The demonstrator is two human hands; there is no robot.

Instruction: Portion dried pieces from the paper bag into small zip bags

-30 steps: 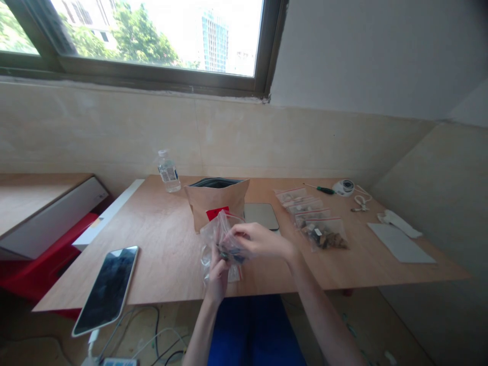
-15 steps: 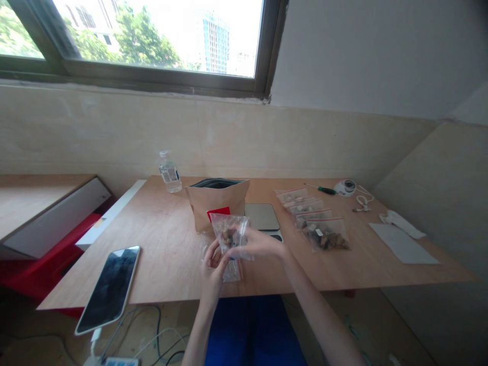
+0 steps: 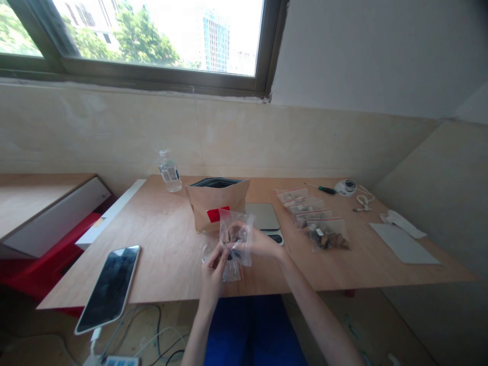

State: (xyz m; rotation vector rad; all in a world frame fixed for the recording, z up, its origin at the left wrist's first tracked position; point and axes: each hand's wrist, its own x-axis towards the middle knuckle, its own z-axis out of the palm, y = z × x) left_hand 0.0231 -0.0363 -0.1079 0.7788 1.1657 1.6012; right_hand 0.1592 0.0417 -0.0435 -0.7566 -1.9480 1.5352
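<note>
Bag (image 3: 237,235), clear plastic, above counter (image 3: 163,229): left hand (image 3: 212,266) grip pinching its lower edge, right hand (image 3: 260,242) grip veiled by film, closure unclear; best steadied low, without stretching.

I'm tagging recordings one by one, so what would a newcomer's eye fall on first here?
Probably the bright window at upper left, then the open brown bag with its red label, standing mid-table. In front of it, the left hand pinches a clear plastic bag, with the right hand at it.
</note>
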